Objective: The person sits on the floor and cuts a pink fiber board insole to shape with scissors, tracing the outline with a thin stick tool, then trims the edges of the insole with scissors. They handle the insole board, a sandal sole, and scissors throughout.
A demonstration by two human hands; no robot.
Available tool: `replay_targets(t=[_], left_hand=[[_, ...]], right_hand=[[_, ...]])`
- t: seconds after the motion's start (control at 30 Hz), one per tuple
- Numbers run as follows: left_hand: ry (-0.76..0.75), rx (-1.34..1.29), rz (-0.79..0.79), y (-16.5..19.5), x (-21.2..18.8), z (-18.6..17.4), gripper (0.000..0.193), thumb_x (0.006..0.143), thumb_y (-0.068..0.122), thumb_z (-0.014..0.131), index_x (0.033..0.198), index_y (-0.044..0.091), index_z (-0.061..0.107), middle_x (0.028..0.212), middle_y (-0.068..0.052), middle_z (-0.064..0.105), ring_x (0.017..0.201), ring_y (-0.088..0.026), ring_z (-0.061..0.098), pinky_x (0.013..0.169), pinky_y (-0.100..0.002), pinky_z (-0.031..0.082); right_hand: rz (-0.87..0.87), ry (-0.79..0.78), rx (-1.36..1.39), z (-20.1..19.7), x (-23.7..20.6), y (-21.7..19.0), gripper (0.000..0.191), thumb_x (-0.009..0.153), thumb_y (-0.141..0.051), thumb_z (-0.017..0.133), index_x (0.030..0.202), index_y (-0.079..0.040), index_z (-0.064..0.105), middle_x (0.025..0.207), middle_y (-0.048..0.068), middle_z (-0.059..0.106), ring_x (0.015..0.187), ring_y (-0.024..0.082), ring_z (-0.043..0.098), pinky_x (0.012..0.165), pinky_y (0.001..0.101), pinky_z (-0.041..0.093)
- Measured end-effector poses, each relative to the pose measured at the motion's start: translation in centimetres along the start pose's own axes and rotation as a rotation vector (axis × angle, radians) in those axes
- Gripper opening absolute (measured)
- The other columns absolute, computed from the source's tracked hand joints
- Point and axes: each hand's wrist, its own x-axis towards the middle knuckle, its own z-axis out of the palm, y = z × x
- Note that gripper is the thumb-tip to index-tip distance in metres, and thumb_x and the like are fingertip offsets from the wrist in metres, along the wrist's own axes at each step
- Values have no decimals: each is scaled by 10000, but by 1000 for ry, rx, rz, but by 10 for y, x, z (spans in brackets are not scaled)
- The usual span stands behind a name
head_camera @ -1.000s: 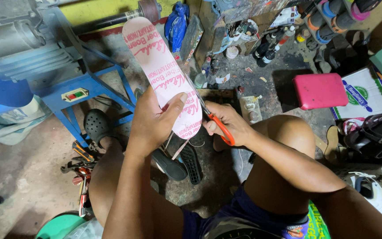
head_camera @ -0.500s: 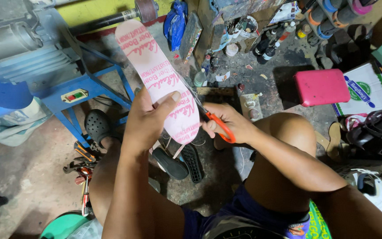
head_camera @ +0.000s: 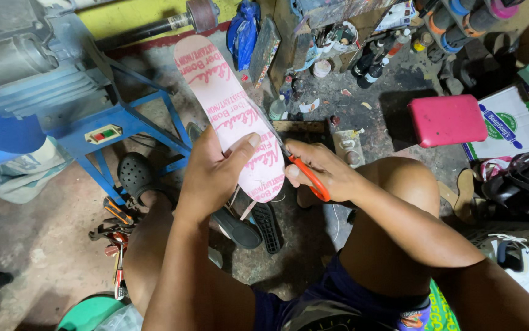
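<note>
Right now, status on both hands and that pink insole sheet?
Left hand grips pink insole-shaped fibreboard sheet. Right hand holds orange-handled scissors at its edge. Nothing blocking.

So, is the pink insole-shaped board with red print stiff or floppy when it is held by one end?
The pink insole-shaped board probably is fairly stiff: the left hand grips only its lower part, yet the long free end stands out straight. It looks thin, so likely light. The orange-handled scissors in the right hand seem to cut its edge.

place: shoe-repair workshop | signs: blue machine stand point(head_camera: 123, 122); glue bottles point(head_camera: 368, 64); loose soles point(head_camera: 267, 224); pliers point(head_camera: 114, 230)
</note>
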Motion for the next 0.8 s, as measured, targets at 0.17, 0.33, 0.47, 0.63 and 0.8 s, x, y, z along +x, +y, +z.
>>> replay_targets(t=[0.17, 0.33, 0.47, 0.63, 0.8], left_hand=[[1, -92, 13, -3, 1, 1, 288, 974, 115, 665, 1225, -15, 608, 1064, -39, 720, 927, -90, 674, 808, -273, 568], [6, -75, 19, -5, -1, 0, 281, 979, 116, 663, 1224, -14, 615, 1049, -36, 717, 904, -82, 663, 788, -268, 561], [9, -66, 27, -6, -1, -2, 248, 989, 126, 661, 1194, -9, 627, 1023, -25, 714, 887, -73, 657, 772, -264, 557], [106, -31, 98, -9, 0, 1, 200, 1055, 152, 617, 1180, -2, 639, 1001, -11, 695, 876, -57, 615, 770, -251, 531], [241, -135, 124, -10, 0, 7, 202, 1085, 177, 568, 1153, -3, 629, 974, -19, 694, 818, -64, 608, 717, -257, 515]], right_hand=[[-101, 1, -91, -4, -2, -2, 399, 1058, -450, 502, 941, -72, 550, 672, 26, 589, 616, 149, 608, 597, 309, 470], [-66, 4, -83, -4, -2, -3, 401, 1025, -454, 532, 921, -66, 542, 639, 24, 582, 574, 145, 588, 557, 310, 455], [15, 23, -73, -1, -3, -1, 414, 1010, -447, 574, 866, -63, 520, 597, 17, 576, 538, 134, 570, 533, 310, 444], [-13, 5, 30, 2, -4, 5, 342, 1024, -395, 575, 909, -74, 557, 667, 3, 594, 619, 97, 569, 578, 285, 454], [42, -41, 177, 3, -3, 10, 426, 996, -465, 578, 1078, -47, 583, 737, 7, 614, 660, 86, 547, 591, 271, 434]])
